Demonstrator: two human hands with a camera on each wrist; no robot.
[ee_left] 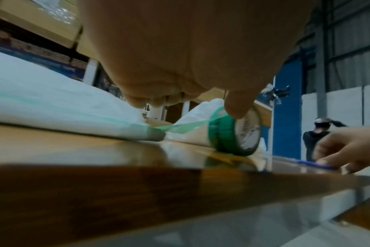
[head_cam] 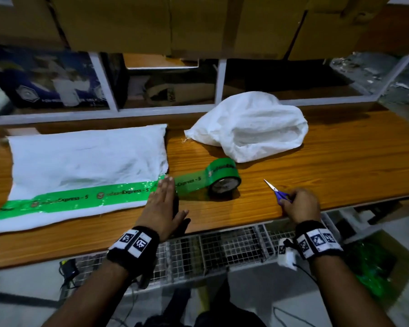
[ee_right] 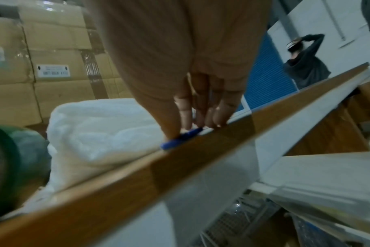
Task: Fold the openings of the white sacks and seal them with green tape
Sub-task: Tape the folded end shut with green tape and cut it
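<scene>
A flat white sack (head_cam: 87, 159) lies on the left of the wooden table (head_cam: 340, 166), a strip of green tape (head_cam: 80, 197) running along its folded edge. The strip continues off the sack to the green tape roll (head_cam: 224, 177) (ee_left: 232, 133), which stands on the table. My left hand (head_cam: 162, 199) lies flat with straight fingers at the sack's right end, over the tape. My right hand (head_cam: 298, 204) grips blue-handled scissors (head_cam: 278, 191) (ee_right: 180, 140) near the table's front edge, blades pointing up-left. A second, bulging white sack (head_cam: 250, 126) (ee_right: 108, 132) sits behind the roll.
Cardboard boxes (head_cam: 175, 22) (ee_right: 53, 70) are stacked behind the table above a white-framed shelf (head_cam: 220, 83). A wire mesh rack (head_cam: 210, 246) sits below the front edge. Crumpled green tape fills a box (head_cam: 373, 272) at lower right. Another person (ee_right: 306, 63) stands far off to the right.
</scene>
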